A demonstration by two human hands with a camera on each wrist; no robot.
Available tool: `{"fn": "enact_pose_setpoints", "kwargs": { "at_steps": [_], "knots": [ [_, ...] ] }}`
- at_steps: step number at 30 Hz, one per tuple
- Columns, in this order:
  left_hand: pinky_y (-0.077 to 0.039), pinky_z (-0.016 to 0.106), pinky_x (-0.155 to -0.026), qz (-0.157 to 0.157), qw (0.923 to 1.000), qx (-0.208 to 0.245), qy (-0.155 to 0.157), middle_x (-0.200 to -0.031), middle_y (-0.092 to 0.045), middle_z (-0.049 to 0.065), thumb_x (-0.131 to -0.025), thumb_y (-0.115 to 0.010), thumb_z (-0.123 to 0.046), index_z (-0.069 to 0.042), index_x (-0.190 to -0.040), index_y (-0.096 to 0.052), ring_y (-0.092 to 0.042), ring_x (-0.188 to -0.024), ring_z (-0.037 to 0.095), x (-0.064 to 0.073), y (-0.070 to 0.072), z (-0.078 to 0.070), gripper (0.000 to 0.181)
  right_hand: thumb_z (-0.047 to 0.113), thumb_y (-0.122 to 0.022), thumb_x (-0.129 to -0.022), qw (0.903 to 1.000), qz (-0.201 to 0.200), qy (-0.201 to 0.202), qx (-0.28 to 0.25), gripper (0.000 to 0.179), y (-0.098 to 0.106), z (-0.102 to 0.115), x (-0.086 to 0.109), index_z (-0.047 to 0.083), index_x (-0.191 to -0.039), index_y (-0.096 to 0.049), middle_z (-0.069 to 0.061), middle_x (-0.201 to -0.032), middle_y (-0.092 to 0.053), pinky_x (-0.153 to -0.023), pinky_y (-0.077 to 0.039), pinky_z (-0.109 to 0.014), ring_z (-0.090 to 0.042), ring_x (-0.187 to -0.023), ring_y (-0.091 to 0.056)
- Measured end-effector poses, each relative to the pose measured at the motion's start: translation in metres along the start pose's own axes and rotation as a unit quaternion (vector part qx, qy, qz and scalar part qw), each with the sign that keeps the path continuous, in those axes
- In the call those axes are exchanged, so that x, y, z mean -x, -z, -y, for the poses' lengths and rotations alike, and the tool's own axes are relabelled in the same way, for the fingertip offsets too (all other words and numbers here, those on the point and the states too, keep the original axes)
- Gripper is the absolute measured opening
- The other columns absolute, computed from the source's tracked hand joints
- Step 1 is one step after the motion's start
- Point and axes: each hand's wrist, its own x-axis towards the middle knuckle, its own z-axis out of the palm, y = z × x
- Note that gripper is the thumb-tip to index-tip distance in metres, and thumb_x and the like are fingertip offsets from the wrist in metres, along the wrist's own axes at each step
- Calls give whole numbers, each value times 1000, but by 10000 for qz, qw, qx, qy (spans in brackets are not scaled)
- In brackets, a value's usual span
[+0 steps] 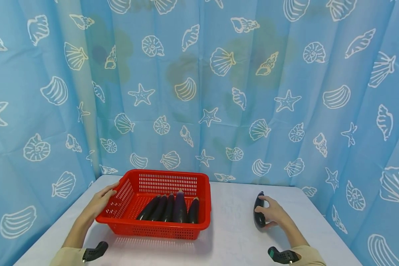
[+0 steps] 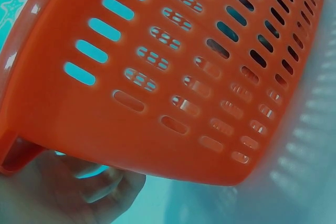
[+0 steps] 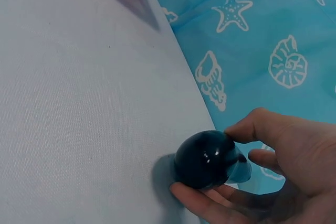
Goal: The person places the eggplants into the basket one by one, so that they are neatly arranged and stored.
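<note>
A red plastic basket (image 1: pixel 119 228) with slotted walls stands on the left of the table. Several dark purple eggplants (image 1: pixel 180 208) lie side by side in its right half. My left hand (image 1: pixel 99 202) grips the basket's left rim; the left wrist view has its fingers (image 2: pixel 123 192) bent against the basket's end wall (image 2: pixel 100 124). Off to the right, my right hand (image 1: pixel 273 212) holds a single eggplant (image 1: pixel 258 208) between thumb and fingers. In the right wrist view this eggplant (image 3: pixel 202 161) shows its glossy rounded end, close over the table, fingertips along its side.
A white cloth covers the table (image 1: pixel 234 218), which spans the space between basket and right hand. Blue curtains (image 1: pixel 193 111) printed with shells and starfish hang behind the table and along both sides. Black wrist devices (image 1: pixel 95 252) sit at both sleeves.
</note>
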Motion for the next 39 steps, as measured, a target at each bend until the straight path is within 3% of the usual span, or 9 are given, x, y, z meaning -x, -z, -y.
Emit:
{"fn": "enact_pose_setpoints", "kwargs": {
  "at_steps": [11, 39],
  "knots": [
    [-59, 37, -86, -5, 9999, -91, -92, -153, -32, 31, -106, -31, -32, -10, -156, -25, -54, -116, 37, 0, 2, -1, 54, 19, -62, -91, 9994, 115, 295, -116, 63, -2, 13, 2, 6, -148, -37, -38, -128, -45, -60, -61, -44, -41, -98, -61],
    [-59, 37, -84, 3, 9999, -31, -109, -152, -32, 32, -106, -31, -32, -9, -155, -24, -56, -114, 35, 0, 1, 0, 55, 18, -61, -93, 9976, 348, 474, -376, 63, -5, 34, 8, 8, -149, -34, -36, -128, -47, -62, -61, -46, -41, -102, -59]
  ]
}}
